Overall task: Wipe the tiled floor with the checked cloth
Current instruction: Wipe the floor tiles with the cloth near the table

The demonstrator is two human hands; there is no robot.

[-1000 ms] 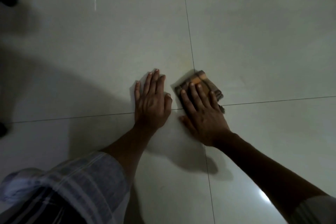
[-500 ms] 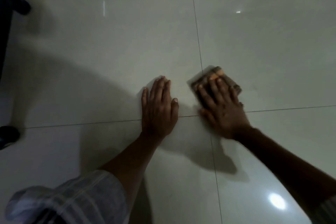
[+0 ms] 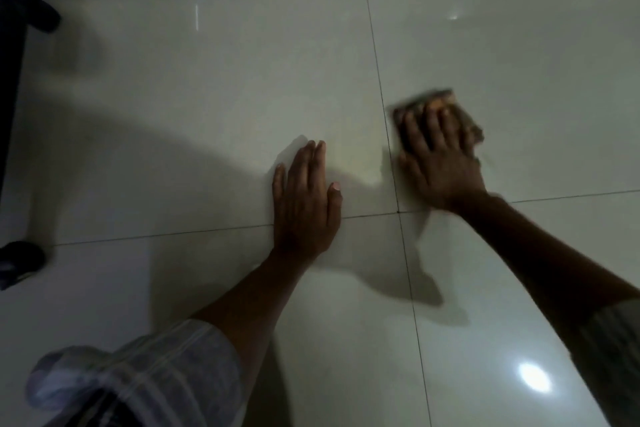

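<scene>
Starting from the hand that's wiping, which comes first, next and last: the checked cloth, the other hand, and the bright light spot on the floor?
From the right hand:
1. Checked cloth: right under its fingers, touching.
2. Left hand: flat on the tiled floor, across the tile line to the left.
3. Bright light spot: farthest, low on the right, beside the right forearm.

There is only one view, from a camera worn on the person's head. It looks forward and steeply down at the tiled floor (image 3: 214,87), from close above, so both forearms enter from the bottom edge and reach up into the middle of the picture. The left hand (image 3: 303,204) is near the centre, the right hand (image 3: 440,163) is a little right of it and higher. The lens is wide, so the tile joints look slightly tilted. A dark object (image 3: 14,55) is cut by the left edge
</scene>
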